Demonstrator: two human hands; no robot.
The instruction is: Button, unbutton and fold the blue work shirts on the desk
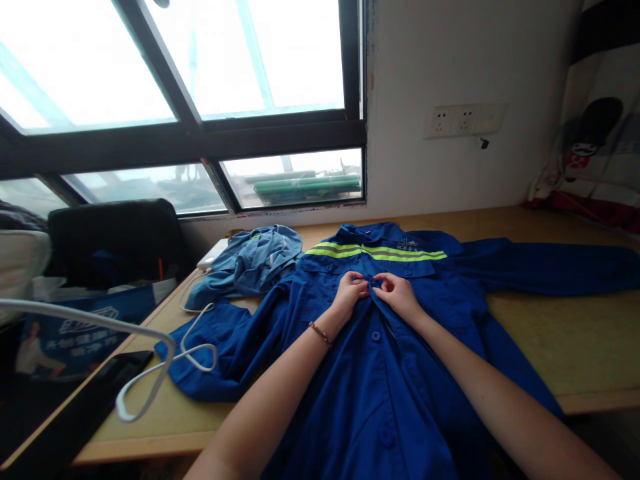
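Note:
A blue work jacket [440, 307] with a yellow-green and grey reflective stripe lies spread on the table, its front facing up and its hem hanging toward me. My left hand [351, 289] pinches the front placket just below the stripe. Close beside it, my right hand [395, 293] pinches the other front edge of the jacket. Both sets of fingertips nearly meet there; whatever button sits between them is hidden. Lower down the placket, a button [376, 336] and a larger-looking button [387, 437] show, with the front parted around them.
Left of the jacket lie a crumpled light-blue garment [255, 257], a white power strip [214, 253] and a looping white cable [170, 347]. A dark tablet-like slab [120, 367] rests at the table's [590, 340] left edge. Behind are a window and wall sockets [466, 120].

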